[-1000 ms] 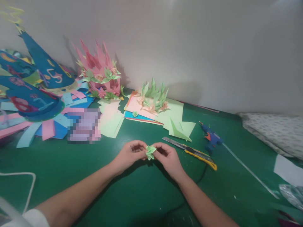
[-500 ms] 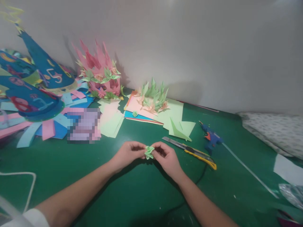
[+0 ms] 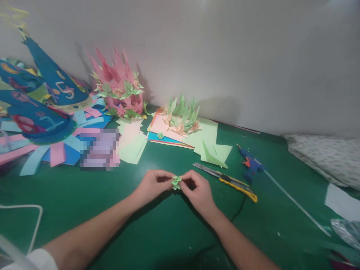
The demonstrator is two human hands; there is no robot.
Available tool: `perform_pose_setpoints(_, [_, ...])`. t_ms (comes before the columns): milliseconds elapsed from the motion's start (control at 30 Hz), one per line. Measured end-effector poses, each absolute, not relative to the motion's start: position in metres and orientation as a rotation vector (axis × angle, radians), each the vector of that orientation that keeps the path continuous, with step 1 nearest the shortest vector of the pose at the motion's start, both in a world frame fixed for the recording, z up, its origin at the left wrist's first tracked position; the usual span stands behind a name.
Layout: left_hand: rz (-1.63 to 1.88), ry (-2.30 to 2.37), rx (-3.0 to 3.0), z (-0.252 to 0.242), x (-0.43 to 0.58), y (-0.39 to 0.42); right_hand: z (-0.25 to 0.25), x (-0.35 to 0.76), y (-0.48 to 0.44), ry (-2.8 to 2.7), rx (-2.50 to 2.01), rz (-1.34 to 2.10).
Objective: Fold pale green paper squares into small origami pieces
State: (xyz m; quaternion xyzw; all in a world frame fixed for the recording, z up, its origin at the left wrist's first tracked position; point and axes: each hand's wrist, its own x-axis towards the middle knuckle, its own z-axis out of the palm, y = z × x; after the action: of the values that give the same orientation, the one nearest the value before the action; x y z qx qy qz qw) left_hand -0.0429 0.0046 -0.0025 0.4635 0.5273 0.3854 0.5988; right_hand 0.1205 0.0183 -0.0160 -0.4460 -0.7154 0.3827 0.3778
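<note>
A small folded light-green paper flower (image 3: 176,182) is held between both hands just above the green table (image 3: 84,195). My left hand (image 3: 153,185) pinches its left side with curled fingers. My right hand (image 3: 196,189) pinches its right side, fingers bent over it. Most of the paper piece is hidden by the fingertips.
A yellow utility knife (image 3: 227,180) lies right of my right hand, a blue glue gun (image 3: 251,164) beyond it. Coloured paper sheets (image 3: 132,144), green and peach paper flowers (image 3: 182,116), a pink spiky paper crown (image 3: 119,88) and blue party cones (image 3: 42,101) stand behind. A patterned cloth (image 3: 323,155) is at right.
Both hands have closed in tighter on the green paper piece, which looks more compressed and smaller than a second ago. The hands stay in the same spot.
</note>
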Motion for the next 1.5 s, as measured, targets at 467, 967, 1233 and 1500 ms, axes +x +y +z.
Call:
perform_pose_setpoints(467, [0.98,1.22,1.047,-0.004,-0.04,0.003,-0.018,0.12,0.02,-1.819,-1.143,0.907])
perform_pose_setpoints(967, [1.065,1.322,1.085,-0.004,-0.029,-0.007,-0.017,0.121,0.011,-2.083,-1.037,0.522])
perform_pose_setpoints(1233, [1.101,1.4,1.491,-0.006,-0.032,-0.009,-0.016,0.12,0.011,-2.038,-1.038,0.574])
perform_pose_setpoints(1500, [1.138,1.175,0.881,-0.001,-0.031,0.003,-0.013,0.114,0.016,-1.721,-1.069,0.946])
